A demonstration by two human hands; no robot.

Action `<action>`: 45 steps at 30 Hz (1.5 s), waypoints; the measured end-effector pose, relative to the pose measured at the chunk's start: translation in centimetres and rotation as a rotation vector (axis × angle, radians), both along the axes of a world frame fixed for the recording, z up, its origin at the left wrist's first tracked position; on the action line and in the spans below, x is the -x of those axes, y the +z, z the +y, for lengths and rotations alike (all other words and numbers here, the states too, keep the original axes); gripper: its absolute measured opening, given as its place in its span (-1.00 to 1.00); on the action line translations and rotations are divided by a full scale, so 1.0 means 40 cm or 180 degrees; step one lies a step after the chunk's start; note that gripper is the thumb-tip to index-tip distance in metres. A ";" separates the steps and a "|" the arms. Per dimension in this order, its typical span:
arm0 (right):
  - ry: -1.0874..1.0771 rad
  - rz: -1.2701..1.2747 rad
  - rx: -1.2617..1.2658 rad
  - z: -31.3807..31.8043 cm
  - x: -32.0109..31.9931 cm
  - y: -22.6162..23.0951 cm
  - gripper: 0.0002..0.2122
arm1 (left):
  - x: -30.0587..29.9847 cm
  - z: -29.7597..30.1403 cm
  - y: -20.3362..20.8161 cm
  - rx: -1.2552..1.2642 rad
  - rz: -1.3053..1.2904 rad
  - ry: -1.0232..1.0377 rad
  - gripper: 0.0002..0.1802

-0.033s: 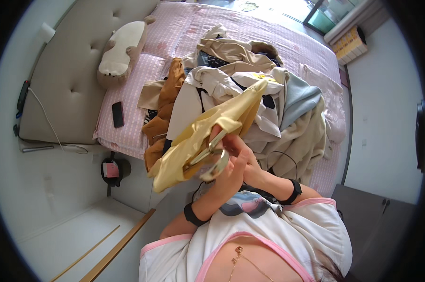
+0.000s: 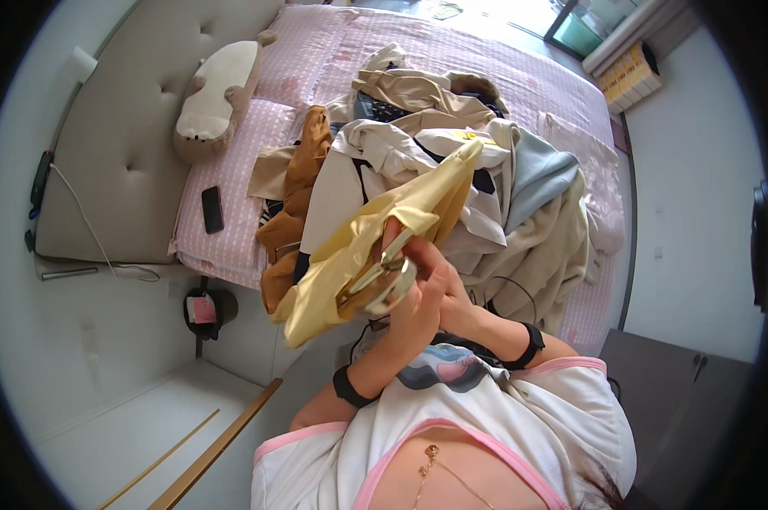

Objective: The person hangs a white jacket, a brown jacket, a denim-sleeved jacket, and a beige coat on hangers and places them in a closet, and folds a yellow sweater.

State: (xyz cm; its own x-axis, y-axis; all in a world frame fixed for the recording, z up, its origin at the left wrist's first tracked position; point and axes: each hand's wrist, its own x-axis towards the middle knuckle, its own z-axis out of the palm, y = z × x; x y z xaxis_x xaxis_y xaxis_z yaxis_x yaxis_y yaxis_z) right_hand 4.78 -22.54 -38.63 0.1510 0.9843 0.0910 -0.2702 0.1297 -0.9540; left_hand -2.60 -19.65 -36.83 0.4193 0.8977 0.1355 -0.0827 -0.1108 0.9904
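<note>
A yellow garment [image 2: 341,268] hangs bunched in front of me over a heap of clothes, its narrow end pointing up and away. My right hand [image 2: 442,270] grips it, fingertips reaching into its folds. Close against it, my left hand [image 2: 418,314] is closed too, thumb upward; its other fingers are mostly hidden. A shiny, pale curved strip [image 2: 394,289] loops beside the fingers at the garment's near side. It is blurred, and I cannot tell its kind.
The clothes heap [image 2: 384,149] lies on a pink-patterned bed [image 2: 486,42], with a brown garment [image 2: 303,187] on its left. A phone [image 2: 212,210] and a plush toy [image 2: 210,110] are farther left. A dark bin [image 2: 218,308] stands below the bed's left corner, wooden bars [image 2: 223,433] nearer.
The lower end of the yellow garment has swung slightly right. The shiny strip has shifted up and right beside my left hand. Both hands keep their hold.
</note>
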 end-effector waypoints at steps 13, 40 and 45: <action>-0.0772 0.1764 -0.0084 -0.082 -0.052 0.057 -0.46 | -0.049 -0.084 -0.006 -0.0828 0.0874 -0.0630 -0.42; -0.2151 0.0744 0.0774 -0.380 -0.143 0.168 -0.53 | -0.394 0.579 -0.510 -0.2561 0.4049 -0.2415 -0.27; -0.1837 0.0812 0.1190 -0.357 -0.128 0.145 -0.49 | -0.427 0.622 -0.487 -0.2181 0.4349 -0.2853 -0.41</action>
State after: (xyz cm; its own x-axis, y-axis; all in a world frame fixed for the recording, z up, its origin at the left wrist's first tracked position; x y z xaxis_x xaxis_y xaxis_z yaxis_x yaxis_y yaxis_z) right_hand 9.89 -36.84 -32.82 0.6264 0.7002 -0.3425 -0.4768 -0.0034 -0.8790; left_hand 14.49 5.24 -56.33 0.8281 0.2885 -0.4806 0.4229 -0.8843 0.1980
